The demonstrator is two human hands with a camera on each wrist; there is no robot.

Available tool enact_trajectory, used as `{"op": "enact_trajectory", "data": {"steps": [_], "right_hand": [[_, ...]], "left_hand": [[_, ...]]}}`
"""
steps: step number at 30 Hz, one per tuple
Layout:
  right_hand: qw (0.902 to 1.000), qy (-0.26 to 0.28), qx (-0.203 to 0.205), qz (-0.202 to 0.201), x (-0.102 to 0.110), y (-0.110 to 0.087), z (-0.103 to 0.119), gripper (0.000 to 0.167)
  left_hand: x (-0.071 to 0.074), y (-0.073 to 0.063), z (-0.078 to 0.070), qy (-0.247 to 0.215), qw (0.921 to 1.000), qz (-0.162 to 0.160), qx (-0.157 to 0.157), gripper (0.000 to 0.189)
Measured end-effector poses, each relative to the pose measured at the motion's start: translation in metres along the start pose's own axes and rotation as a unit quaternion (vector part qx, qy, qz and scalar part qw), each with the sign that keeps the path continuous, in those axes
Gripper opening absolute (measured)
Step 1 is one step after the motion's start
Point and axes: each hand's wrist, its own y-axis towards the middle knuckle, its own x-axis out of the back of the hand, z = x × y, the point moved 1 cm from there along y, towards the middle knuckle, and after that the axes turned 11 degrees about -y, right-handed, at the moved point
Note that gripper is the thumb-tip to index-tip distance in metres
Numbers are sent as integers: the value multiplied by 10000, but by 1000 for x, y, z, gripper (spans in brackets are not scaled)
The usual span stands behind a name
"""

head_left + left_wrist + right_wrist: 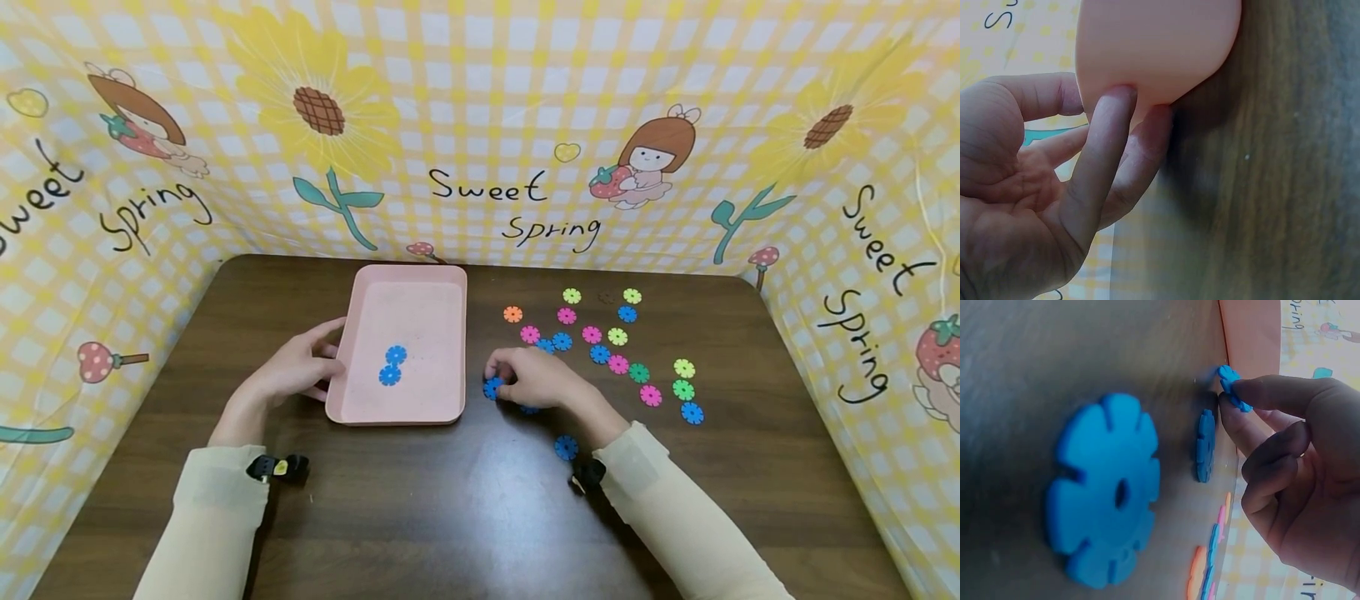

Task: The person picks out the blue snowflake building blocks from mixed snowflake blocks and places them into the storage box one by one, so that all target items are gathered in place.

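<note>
My left hand (296,367) holds the left edge of a pink tray (405,412). In the left wrist view its thumb (1054,97) meets the rim and other fingers bear on the outer wall. Two blue snowflake discs (389,375) lie inside the tray. Just right of the tray, my right hand (540,379) pinches a blue snowflake disc (1229,378) between thumb and finger, above the table. Below it on the table lies another blue snowflake disc (1205,447), mostly hidden by the hand in the head view. A further blue disc (566,447) lies near the right wrist.
Several snowflake discs in pink, blue, green, yellow-green and orange lie on the brown table (420,517), right of the tray, including a pink disc (650,396) and an orange disc (513,314). A yellow checked cloth (480,108) surrounds the table's back and sides.
</note>
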Motion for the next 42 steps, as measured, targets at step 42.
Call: {"op": "enact_trajectory", "data": {"steps": [42], "right_hand": [[9733, 1923, -280, -1221, -1, 74, 59, 26]], "left_hand": [[-23, -1, 2, -286, 9992, 220, -177, 85]]}}
